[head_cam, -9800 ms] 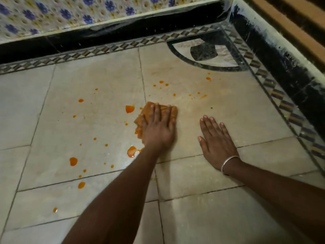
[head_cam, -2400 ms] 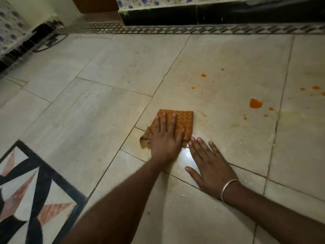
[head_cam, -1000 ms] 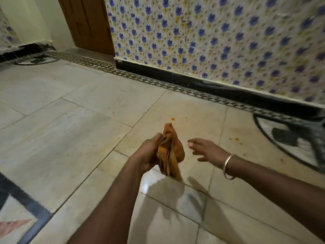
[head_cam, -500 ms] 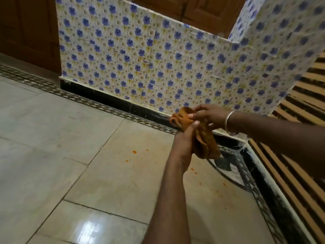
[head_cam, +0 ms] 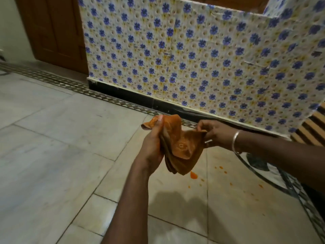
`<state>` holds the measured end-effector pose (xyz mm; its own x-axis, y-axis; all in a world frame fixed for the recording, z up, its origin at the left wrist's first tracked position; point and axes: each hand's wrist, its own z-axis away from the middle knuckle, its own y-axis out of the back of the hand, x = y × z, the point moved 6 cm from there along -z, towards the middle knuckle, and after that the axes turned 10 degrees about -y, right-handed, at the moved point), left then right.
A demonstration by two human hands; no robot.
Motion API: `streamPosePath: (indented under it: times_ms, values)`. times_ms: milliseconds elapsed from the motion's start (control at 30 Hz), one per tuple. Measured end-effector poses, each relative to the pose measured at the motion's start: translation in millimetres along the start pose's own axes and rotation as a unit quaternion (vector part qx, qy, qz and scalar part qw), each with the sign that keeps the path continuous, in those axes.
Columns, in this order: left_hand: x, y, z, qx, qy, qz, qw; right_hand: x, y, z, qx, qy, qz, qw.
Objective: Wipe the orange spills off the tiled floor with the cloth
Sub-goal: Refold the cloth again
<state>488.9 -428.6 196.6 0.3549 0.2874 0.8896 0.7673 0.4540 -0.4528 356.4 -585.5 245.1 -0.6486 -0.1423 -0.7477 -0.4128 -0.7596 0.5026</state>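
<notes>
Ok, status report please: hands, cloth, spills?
Left hand grips cloth in air. Right hand pinches its corner. Spills on floor below.

Pale stone-look tiles cover the floor (head_cam: 52,155), glossy where light glares near the bottom. A patterned border strip (head_cam: 70,85) runs along a black skirting (head_cam: 140,100) under a wall (head_cam: 175,50) covered in blue flowers. A brown wooden door (head_cam: 52,32) stands at left. At far right are what seem to be wooden slats (head_cam: 313,127).
</notes>
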Motion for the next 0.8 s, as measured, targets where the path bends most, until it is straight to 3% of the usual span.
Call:
streamPosePath:
  times_ms: [67, 200, 300, 400, 467, 533, 633, 800]
  values:
    - [5, 18, -3, 0.047, -0.012, 0.058, 0.997, 3, -9, -5, -0.064, 0.028, 0.020, 0.997]
    - [7, 36, -5, 0.055, -0.012, 0.123, 0.991, 14, -19, -20, -0.188, 0.012, 0.129, 0.974]
    - [2, 41, -9, 0.033, 0.005, 0.114, 0.993, 4, -21, -34, -0.275, -0.002, 0.056, 0.960]
    - [-2, 43, -15, 0.029, 0.012, 0.092, 0.995, -15, -27, -54, -0.223, 0.021, -0.042, 0.974]
    - [5, 35, -23, 0.013, 0.010, 0.041, 0.999, -17, -46, -62, -0.254, 0.014, -0.033, 0.967]
    - [16, 29, -33, 0.005, 0.004, -0.073, 0.997, -18, -63, -62, -0.284, 0.005, -0.015, 0.959]
    - [22, 39, -48, 0.031, 0.026, -0.237, 0.971, -20, -69, -71, -0.242, 0.027, -0.023, 0.970]
    - [-19, 52, -38, 0.061, 0.066, -0.188, 0.978, -16, -64, -95, -0.113, 0.046, -0.042, 0.992]
